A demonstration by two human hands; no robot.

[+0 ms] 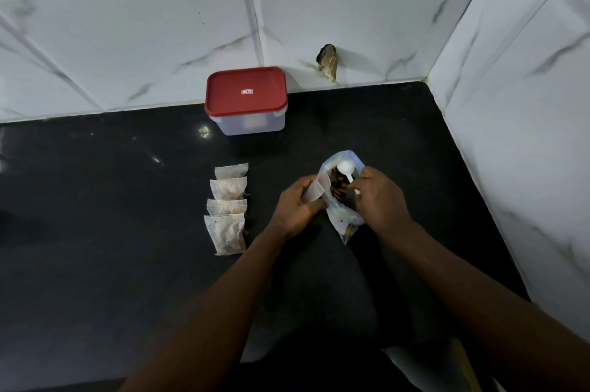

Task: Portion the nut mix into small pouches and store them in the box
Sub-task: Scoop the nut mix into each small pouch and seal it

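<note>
On the black worktop (127, 264), seen from the head camera, both hands meet over a clear bag (343, 216) of nut mix (336, 189), not far from the side wall on the right. The left hand (295, 205) curls round a small empty pouch (314, 189) and holds it upright against the bag's open mouth. The right hand (380, 200) pinches the handle of a white spoon (346, 168) — its bowl shows at the far rim of the bag, above the brown nuts. The two hands are close together, with only the bag's mouth between them. The bag's lower end points toward the person, between the wrists.

Left of the hands, four filled pouches (226, 209) lie in a column running away from the person, each touching or overlapping the next. Further back, against the marbled white wall (127, 40), stands the box (252, 123) — clear sides, red lid (245, 91) on. Right of the box, a rough dark hole (328, 61) breaks the wall tile just above the worktop's back edge.
</note>
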